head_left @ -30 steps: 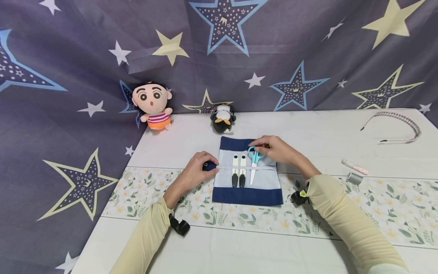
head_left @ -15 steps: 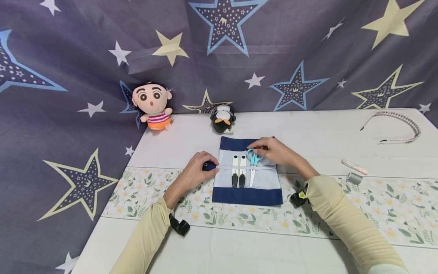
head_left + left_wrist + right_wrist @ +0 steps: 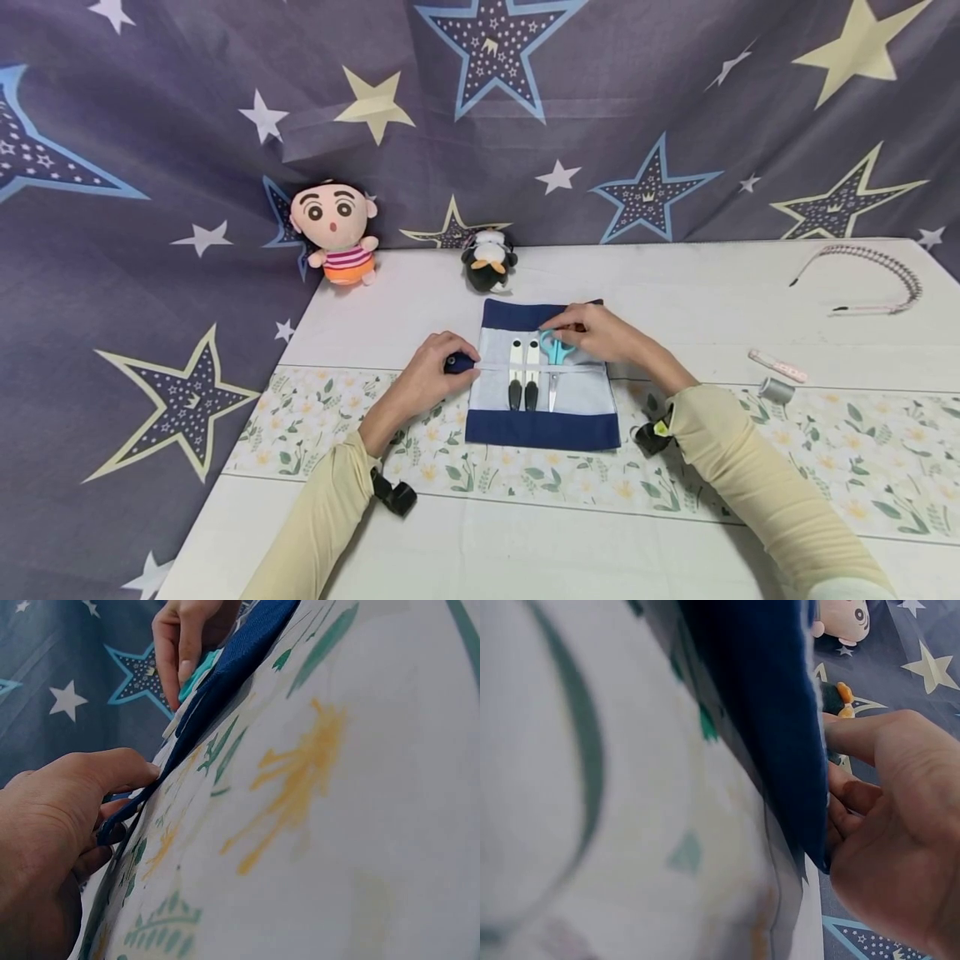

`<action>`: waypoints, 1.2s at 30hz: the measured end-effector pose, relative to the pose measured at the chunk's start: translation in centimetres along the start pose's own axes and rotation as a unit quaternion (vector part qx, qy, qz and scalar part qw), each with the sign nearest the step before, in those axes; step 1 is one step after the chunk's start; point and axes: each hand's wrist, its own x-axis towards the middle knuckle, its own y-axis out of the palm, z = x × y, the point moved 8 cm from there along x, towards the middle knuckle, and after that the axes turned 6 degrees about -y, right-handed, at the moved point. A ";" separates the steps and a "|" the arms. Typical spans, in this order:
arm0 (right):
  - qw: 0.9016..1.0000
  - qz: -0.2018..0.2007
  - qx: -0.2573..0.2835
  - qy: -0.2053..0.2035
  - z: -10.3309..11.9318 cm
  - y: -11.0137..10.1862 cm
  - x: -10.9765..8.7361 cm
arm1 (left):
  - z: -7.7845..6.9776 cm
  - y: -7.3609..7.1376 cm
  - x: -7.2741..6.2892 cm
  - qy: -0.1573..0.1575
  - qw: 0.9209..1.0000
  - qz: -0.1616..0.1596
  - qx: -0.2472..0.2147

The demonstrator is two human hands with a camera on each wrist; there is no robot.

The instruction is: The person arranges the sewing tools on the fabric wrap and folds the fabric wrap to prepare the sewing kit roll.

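Right hand [image 3: 596, 327]: fingers and thumb pinched on the turquoise handles of the scissors [image 3: 556, 356], blades pointing toward you. You have the scissors lying over the pale panel of the open pouch [image 3: 542, 431], right of its middle, with the blades running under the white strap [image 3: 585, 367]. Your left hand [image 3: 433, 367] is clamped on the navy tab [image 3: 458, 362] at the pouch's left edge; your left wrist view shows the thumb on top of the cloth.

Nearest neighbours: two white-and-black tools [image 3: 516, 353], parallel under the same strap, just left of your blades. Your right hand hides part of the pouch's upper right side; in your right wrist view the navy edge of the pouch blocks sight of the scissors.

Surroundings on the surface [image 3: 675, 287]: penguin plush [image 3: 489, 260] just beyond the pouch's far edge; doll [image 3: 341, 242] farther left, near the backdrop [image 3: 420, 179]. To your right, well apart from the pouch, a pink tube [image 3: 777, 366] near a grey spool [image 3: 777, 391], and a headband [image 3: 897, 268] farther back. Your right sleeve [image 3: 735, 450] reaches in between spool and pouch.
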 end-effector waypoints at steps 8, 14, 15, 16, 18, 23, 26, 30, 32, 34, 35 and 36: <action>1.000 -0.002 -0.012 0.012 -0.2 0.0 -0.2 | 0.0 0.1 0.1 -0.004 1.000 0.003 0.000; 1.000 -0.007 -0.028 0.011 -0.1 0.0 -0.2 | 0.0 0.2 0.1 -0.003 1.000 0.005 -0.002; 0.999 -0.008 -0.031 0.009 -0.1 0.0 -0.2 | 0.0 0.2 0.1 -0.002 1.000 0.004 -0.004; 0.999 -0.010 -0.034 0.008 -0.1 0.0 -0.2 | 0.0 0.2 0.1 -0.002 1.000 0.004 -0.004; 0.999 -0.014 -0.037 0.006 -0.1 0.0 -0.2 | -0.1 0.2 0.1 -0.001 1.000 0.004 -0.005; 0.999 -0.029 -0.045 -0.010 0.2 -0.1 -0.4 | -0.1 0.2 0.1 -0.002 1.000 0.004 -0.004; 0.998 -0.040 -0.040 -0.006 0.1 -0.4 -0.6 | 0.0 0.2 0.1 -0.002 1.000 0.004 -0.005; 0.998 -0.060 -0.022 0.001 0.0 -1.1 -1.2 | 0.0 0.2 0.1 0.000 1.000 0.002 -0.003; 0.997 -0.073 -0.016 0.003 0.0 -1.7 -1.6 | 0.1 0.2 0.0 0.001 1.000 0.001 -0.003; 0.996 -0.087 -0.013 0.007 -0.1 -2.3 -2.1 | 0.1 0.1 0.0 0.002 1.000 -0.001 -0.005; 0.996 -0.092 -0.012 0.009 -0.1 -2.7 -2.4 | 0.1 0.1 0.0 0.001 1.000 -0.001 -0.005; 0.995 -0.097 -0.013 0.012 -0.2 -3.0 -2.7 | 0.1 0.1 0.0 0.001 1.000 -0.001 -0.005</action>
